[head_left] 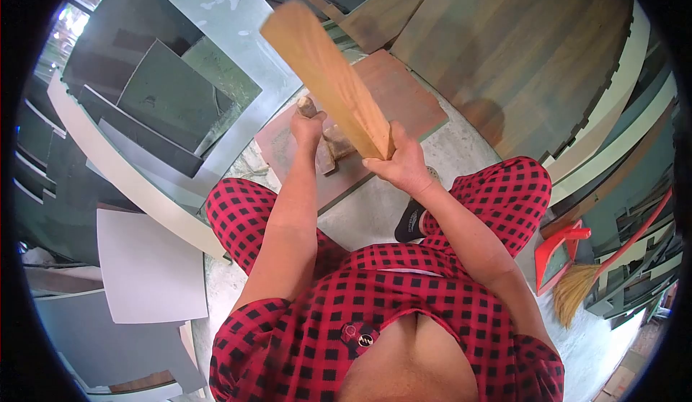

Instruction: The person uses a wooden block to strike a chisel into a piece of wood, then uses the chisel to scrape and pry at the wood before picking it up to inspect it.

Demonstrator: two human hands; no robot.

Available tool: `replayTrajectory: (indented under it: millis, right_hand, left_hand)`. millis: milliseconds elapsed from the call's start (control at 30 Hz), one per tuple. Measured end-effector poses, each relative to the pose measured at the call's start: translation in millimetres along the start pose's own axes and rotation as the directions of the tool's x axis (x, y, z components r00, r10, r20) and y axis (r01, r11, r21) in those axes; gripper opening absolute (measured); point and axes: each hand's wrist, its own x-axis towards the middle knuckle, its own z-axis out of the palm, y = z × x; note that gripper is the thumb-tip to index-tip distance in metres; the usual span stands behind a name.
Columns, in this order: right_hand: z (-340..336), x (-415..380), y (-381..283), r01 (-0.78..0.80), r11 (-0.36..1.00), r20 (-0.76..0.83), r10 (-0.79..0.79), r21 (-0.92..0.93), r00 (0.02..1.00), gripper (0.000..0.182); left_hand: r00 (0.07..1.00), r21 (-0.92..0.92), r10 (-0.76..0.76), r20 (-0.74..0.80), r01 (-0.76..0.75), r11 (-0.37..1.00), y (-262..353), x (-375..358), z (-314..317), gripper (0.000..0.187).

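Observation:
My right hand point(404, 163) is closed round the lower end of a thick, light-coloured wooden block point(328, 78), which is raised at a slant towards the upper left. My left hand point(308, 130) is wrapped round a rounded wooden handle point(305, 105), whose end sticks out above the fist. What the handle belongs to is partly hidden. Beside that fist, a brown wooden piece point(337, 143) lies low over a reddish-brown board point(414, 103) on the floor. The raised block hangs above this board, apart from it.
A large wood-grain panel point(533, 49) lies at the upper right. Grey sheets and offcuts point(169, 99) are stacked at the left, near a pale curved strip point(137, 179). A red dustpan point(559, 254) and a straw broom point(574, 290) are at the right.

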Motion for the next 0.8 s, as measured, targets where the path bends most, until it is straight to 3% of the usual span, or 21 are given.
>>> replayTrajectory:
  millis: [33, 67, 133, 267, 333, 367, 433, 467, 500, 533, 567, 600, 633, 700, 733, 800]
  right_hand:
    - [-0.1, 0.4, 2.8, -0.057, 0.99, 0.025, 0.06, -0.129, 0.998, 0.06]
    - [5.8, 1.6, 15.7, -0.055, 0.989, 0.018, 0.058, -0.134, 0.998, 0.06]
    - [18.3, 2.8, 39.5, -0.078, 0.946, 0.19, 0.143, -0.316, 0.971, 0.061]
    - [13.9, -3.9, 30.5, -0.135, 0.946, 0.226, 0.206, -0.296, 0.952, 0.06]
    - [14.9, -5.5, 39.2, -0.185, 0.979, 0.204, 0.2, -0.09, 0.958, 0.056]
    - [18.0, -4.4, 48.1, -0.183, 0.979, 0.205, 0.197, -0.087, 0.959, 0.056]
    - [21.3, 2.7, 65.5, -0.36, 0.928, 0.224, 0.332, 0.095, 0.916, 0.056]
    - [19.8, 5.2, 71.7, -0.355, 0.93, 0.227, 0.328, 0.093, 0.917, 0.056]
    - [17.3, 7.3, 75.2, -0.414, 0.91, 0.181, 0.412, -0.027, 0.893, 0.057]
    - [14.7, 8.1, 76.6, -0.47, 0.871, 0.123, 0.487, -0.143, 0.865, 0.057]
    - [12.1, 8.6, 77.7, -0.467, 0.873, 0.123, 0.484, -0.141, 0.867, 0.057]
    - [9.3, 8.7, 78.2, -0.526, 0.818, 0.118, 0.56, -0.232, 0.82, 0.058]
    - [7.0, 8.4, 79.2, -0.577, 0.751, 0.104, 0.634, -0.321, 0.767, 0.058]
    - [8.4, 6.5, 86.9, -0.567, 0.722, 0.089, 0.645, -0.396, 0.759, 0.057]
    - [11.2, 5.4, 90.0, -0.553, 0.689, 0.077, 0.655, -0.469, 0.751, 0.056]
    - [16.1, 3.1, 92.6, -0.526, 0.684, 0.079, 0.644, -0.505, 0.761, 0.057]
  left_hand:
    - [1.0, -0.019, -0.018, 0.008, 0.018, 1.0, 3.1, -0.5, 1.0, 0.025]
    - [1.0, -0.026, -0.013, 0.01, 0.014, 1.0, 1.2, 1.3, 4.0, 0.025]
    - [0.996, -0.221, 0.082, 0.041, -0.071, 0.973, -22.3, 8.4, 14.0, 0.026]
    - [0.999, -0.264, -0.01, 0.036, 0.019, 0.964, -42.7, 18.1, 20.7, 0.025]
    - [0.998, 0.016, 0.007, -0.061, -0.006, 1.0, -36.6, 13.5, 13.4, 0.022]
    - [0.998, 0.018, 0.008, -0.064, -0.007, 1.0, -41.0, 14.5, 9.2, 0.022]
    - [0.975, -0.269, -0.21, -0.069, 0.184, 0.945, -61.9, 23.7, 0.0, 0.016]
    - [0.951, -0.462, -0.307, -0.042, 0.253, 0.85, -68.4, 24.5, -7.7, 0.02]
    - [0.95, -0.464, -0.307, -0.047, 0.251, 0.849, -63.7, 19.4, -14.3, 0.02]
    - [0.886, -0.591, -0.455, -0.09, 0.32, 0.74, -57.8, 14.6, -20.1, 0.026]
    - [0.798, -0.707, -0.593, -0.106, 0.359, 0.609, -50.8, 11.1, -25.2, 0.031]
    - [0.796, -0.731, -0.604, -0.049, 0.384, 0.565, -51.9, 11.3, -30.1, 0.042]
    - [0.797, -0.731, -0.603, -0.049, 0.383, 0.565, -50.9, 11.8, -28.3, 0.042]
    - [0.734, -0.728, -0.665, -0.135, 0.382, 0.57, -49.6, 12.9, -21.0, 0.033]
    - [0.731, -0.727, -0.668, -0.138, 0.383, 0.57, -53.5, 17.2, -17.3, 0.033]
    - [0.951, -0.483, -0.261, -0.166, 0.152, 0.862, -52.7, 24.5, -10.8, 0.024]
